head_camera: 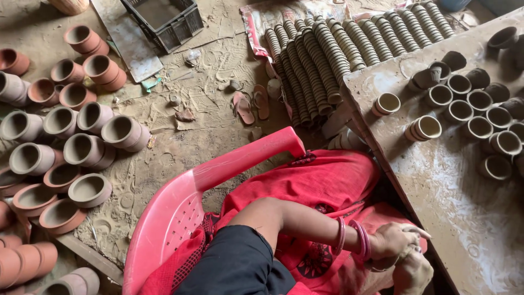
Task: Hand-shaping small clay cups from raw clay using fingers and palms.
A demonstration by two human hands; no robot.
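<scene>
My left hand (397, 240), with pink bangles at the wrist, rests in my lap over red cloth (327, 186). It lies against my right hand (413, 273), which is partly cut off by the bottom edge. A small grey shape shows between the two hands; what it is cannot be made out. Both hands sit just left of a long clay-smeared board (453, 196), which carries several small wet clay cups (480, 104). I am seated in a red plastic chair (180, 213).
Many terracotta pots (82, 147) stand on the sandy floor at left. Long stacked rows of clay saucers (327, 54) lie at top centre. A pair of sandals (252, 104) and a black plastic crate (164, 19) sit on the ground beyond.
</scene>
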